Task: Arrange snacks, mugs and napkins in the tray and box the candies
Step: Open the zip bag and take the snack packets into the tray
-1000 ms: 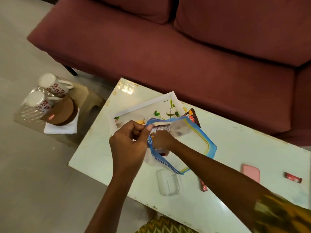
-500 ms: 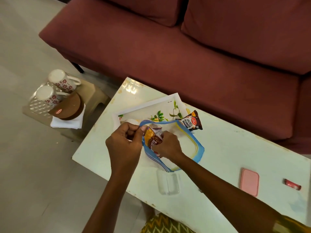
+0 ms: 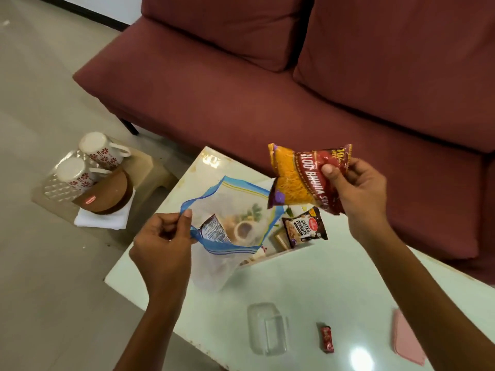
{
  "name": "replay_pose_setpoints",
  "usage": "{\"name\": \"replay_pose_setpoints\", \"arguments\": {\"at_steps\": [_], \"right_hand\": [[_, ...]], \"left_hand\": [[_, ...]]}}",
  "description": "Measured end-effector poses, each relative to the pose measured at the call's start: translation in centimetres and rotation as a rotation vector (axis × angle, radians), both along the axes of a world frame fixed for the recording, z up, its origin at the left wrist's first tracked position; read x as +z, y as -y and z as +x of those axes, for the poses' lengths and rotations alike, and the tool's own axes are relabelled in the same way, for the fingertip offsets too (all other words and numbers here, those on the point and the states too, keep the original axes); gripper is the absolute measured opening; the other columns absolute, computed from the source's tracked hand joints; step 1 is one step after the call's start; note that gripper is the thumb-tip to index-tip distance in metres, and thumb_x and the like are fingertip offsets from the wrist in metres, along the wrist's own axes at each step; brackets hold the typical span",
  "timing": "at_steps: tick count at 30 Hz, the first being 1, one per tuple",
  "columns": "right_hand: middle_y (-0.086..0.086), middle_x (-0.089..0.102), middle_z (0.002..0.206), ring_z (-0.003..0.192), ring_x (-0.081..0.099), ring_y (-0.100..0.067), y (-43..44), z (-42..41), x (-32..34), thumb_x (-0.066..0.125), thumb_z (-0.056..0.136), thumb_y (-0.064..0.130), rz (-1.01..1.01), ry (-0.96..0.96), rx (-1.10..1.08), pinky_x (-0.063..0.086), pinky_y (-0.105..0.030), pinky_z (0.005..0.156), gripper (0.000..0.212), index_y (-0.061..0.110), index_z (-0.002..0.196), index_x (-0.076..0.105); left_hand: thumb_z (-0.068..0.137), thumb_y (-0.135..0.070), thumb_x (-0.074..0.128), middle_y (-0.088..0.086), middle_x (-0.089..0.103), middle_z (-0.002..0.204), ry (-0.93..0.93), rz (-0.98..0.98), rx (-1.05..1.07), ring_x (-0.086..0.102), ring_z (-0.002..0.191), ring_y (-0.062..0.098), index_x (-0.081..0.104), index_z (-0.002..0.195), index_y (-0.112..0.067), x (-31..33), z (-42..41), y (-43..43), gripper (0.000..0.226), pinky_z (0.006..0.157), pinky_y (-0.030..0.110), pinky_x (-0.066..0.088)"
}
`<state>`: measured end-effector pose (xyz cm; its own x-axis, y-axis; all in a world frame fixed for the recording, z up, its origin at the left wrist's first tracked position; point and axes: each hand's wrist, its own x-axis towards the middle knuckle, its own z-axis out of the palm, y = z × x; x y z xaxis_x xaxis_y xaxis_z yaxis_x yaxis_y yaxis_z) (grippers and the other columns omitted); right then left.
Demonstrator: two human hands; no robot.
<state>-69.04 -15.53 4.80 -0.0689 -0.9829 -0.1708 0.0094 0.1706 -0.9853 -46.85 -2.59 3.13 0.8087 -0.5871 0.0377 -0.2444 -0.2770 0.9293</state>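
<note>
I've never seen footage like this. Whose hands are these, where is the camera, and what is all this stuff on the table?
There is no machine here: a person wears a camera on the head, so this single picture looks down at their own two bare hands. The left hand pinches open the rim of a clear zip bag with a blue edge; more packets show inside it. The right hand holds up an orange and red snack packet above the bag. On the pale table lie a salted peanuts packet, a clear plastic box, a small red candy and something flat and pink. A printed tray sits partly hidden under the bag. On a low stool to the left stand two upturned mugs, a brown container and white napkins.
</note>
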Motion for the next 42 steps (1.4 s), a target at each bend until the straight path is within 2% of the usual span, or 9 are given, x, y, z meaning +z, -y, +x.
{"name": "replay_pose_setpoints", "arguments": {"at_steps": [7,16,24,30,33,35,37,40,42], "right_hand": [[-0.019,0.069,0.105,0.085,0.066,-0.023,8.3,-1.4,-13.5,0.069,0.081,0.018,0.195,-0.265,-0.169,0.056,-0.036,0.078,0.032,0.004,0.108,0.063],[-0.017,0.07,0.099,0.078,0.061,-0.019,10.6,-0.6,-22.4,0.074,0.076,0.025,0.221,-0.667,0.006,0.043,-0.022,0.069,0.032,0.005,0.101,0.068],[-0.02,0.07,0.095,0.088,0.063,-0.029,11.1,-0.9,-23.8,0.073,0.076,0.031,0.21,-0.849,0.188,0.039,-0.025,0.071,0.035,0.001,0.093,0.066],[-0.02,0.065,0.11,0.102,0.061,-0.03,10.4,-0.3,-21.9,0.071,0.08,0.03,0.274,-0.765,0.112,0.047,-0.032,0.084,0.048,-0.002,0.113,0.057],[-0.013,0.067,0.104,0.096,0.064,-0.022,8.6,1.1,-16.8,0.065,0.085,0.023,0.071,-0.632,-0.036,0.049,-0.022,0.082,0.034,0.001,0.111,0.059],[0.0,0.067,0.091,0.08,0.063,-0.001,6.2,2.3,-11.7,0.063,0.086,0.022,-0.131,-0.51,-0.098,0.046,-0.007,0.071,0.023,0.007,0.103,0.064],[0.012,0.066,0.078,0.068,0.06,0.006,3.0,3.3,-6.7,0.063,0.085,0.025,-0.297,-0.379,-0.1,0.046,-0.006,0.064,0.011,0.016,0.091,0.066],[0.017,0.065,0.063,0.058,0.059,0.004,-1.6,4.8,-1.5,0.066,0.08,0.027,-0.339,-0.297,0.067,0.045,-0.01,0.058,0.008,0.021,0.075,0.067],[0.013,0.068,0.066,0.062,0.063,0.001,-3.1,5.9,-0.6,0.066,0.079,0.024,-0.222,-0.445,0.423,0.048,-0.014,0.059,0.008,0.018,0.077,0.07]], "left_hand": [[0.076,-0.032,0.066,-0.006,0.065,0.068,-0.012,0.016,-0.043,0.067,0.059,0.009,0.057,0.066,-0.032,-2.1,-0.1,1.6,0.013,0.056,0.034,0.06],[0.067,-0.043,0.063,-0.024,0.067,0.059,-0.09,0.02,-0.01,0.067,0.059,0.003,0.061,0.068,-0.027,-2.6,0.0,1.6,0.017,0.049,0.013,0.053],[0.078,-0.022,0.066,-0.018,0.066,0.054,-0.121,-0.031,-0.006,0.064,0.05,0.003,0.061,0.07,-0.019,-2.4,-0.2,1.9,0.011,0.049,0.011,0.052],[0.072,-0.032,0.066,-0.018,0.067,0.056,-0.127,-0.043,-0.023,0.064,0.053,0.004,0.061,0.07,-0.022,-1.3,-0.3,1.9,0.011,0.049,0.012,0.051],[0.071,-0.034,0.065,-0.016,0.068,0.058,-0.121,-0.031,-0.044,0.065,0.054,0.006,0.061,0.068,-0.025,-0.7,-0.5,1.5,0.01,0.049,0.014,0.053],[0.076,-0.028,0.067,-0.009,0.067,0.056,-0.104,-0.017,-0.057,0.065,0.053,0.009,0.061,0.067,-0.026,-0.3,-0.8,1.2,0.01,0.051,0.019,0.055],[0.078,-0.022,0.068,-0.004,0.066,0.061,-0.083,-0.01,-0.067,0.064,0.053,0.01,0.061,0.067,-0.027,0.1,-1.2,1.0,0.015,0.052,0.024,0.057],[0.076,-0.03,0.065,-0.008,0.065,0.065,-0.049,-0.01,-0.12,0.066,0.058,0.005,0.058,0.067,-0.028,1.5,-2.0,0.5,0.011,0.05,0.019,0.055],[0.074,-0.034,0.062,-0.014,0.064,0.067,-0.02,-0.007,-0.187,0.066,0.064,0.0,0.058,0.069,-0.025,2.3,-2.6,0.0,0.011,0.048,0.013,0.052]]}}
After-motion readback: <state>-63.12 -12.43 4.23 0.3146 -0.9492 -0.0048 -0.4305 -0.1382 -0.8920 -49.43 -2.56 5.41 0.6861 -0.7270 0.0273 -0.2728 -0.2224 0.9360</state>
